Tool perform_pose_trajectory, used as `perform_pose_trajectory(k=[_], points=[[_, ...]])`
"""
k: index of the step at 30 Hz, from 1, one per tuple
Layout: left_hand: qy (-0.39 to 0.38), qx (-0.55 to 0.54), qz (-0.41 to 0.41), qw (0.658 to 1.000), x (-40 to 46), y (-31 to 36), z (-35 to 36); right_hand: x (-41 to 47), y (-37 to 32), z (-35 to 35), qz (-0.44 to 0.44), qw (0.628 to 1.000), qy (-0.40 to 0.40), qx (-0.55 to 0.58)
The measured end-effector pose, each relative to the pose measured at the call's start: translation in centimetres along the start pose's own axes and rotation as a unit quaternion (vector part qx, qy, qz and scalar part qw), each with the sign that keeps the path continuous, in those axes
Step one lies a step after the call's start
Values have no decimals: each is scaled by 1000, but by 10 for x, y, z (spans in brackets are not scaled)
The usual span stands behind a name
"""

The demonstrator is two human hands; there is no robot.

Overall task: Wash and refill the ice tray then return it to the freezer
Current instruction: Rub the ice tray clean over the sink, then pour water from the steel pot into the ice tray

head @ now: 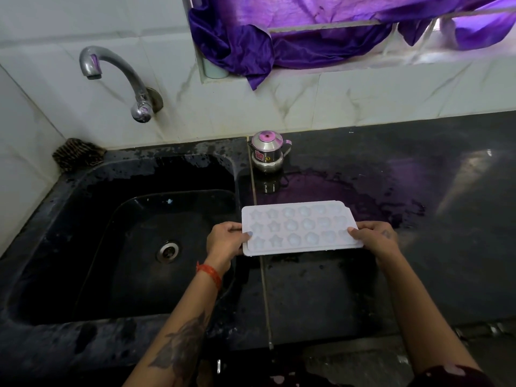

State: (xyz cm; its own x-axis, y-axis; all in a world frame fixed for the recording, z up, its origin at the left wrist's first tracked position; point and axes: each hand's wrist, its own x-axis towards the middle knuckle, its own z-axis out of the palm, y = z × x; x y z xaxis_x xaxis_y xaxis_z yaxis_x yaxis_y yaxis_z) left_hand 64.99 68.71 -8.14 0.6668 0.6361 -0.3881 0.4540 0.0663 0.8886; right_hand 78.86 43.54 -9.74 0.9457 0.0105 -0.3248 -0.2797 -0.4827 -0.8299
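Two bare hands hold a white ice tray (301, 228) by its short ends, level, above the wet black counter (418, 247) just right of the sink. Left hand (226, 241) pinches the tray's left end, thumb lying on the top face and fingers curled beneath; a red thread band circles that wrist. Right hand (377, 238) grips the right end the same way, thumb on the rim. Star and round moulds fill the tray in three rows; whether they hold water cannot be told. Left of the tray sits a deep black sink (83, 208) with a metal drain (168, 251), and above it a curved steel tap (117, 79) on the tiled wall, not running. Behind the tray, well apart, a small steel pot with a lid (268, 154) stands on the counter in a puddle. Purple cloth (307, 32) hangs at the window. To wash it well, the tray likely needs to shift left under the tap, kept level and steady.
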Motion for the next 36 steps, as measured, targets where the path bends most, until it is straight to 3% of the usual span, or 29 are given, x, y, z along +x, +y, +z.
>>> perform_pose_trajectory(k=[21, 29, 36], points=[[3, 18, -15, 1000, 11, -2, 2, 10, -2, -4, -3, 999, 7, -47], [58, 60, 72, 994, 34, 24, 3, 24, -40, 3, -67, 991, 53, -104], [57, 65, 113, 990, 62, 56, 17, 43, -86, 34, -148, 984, 16, -95]])
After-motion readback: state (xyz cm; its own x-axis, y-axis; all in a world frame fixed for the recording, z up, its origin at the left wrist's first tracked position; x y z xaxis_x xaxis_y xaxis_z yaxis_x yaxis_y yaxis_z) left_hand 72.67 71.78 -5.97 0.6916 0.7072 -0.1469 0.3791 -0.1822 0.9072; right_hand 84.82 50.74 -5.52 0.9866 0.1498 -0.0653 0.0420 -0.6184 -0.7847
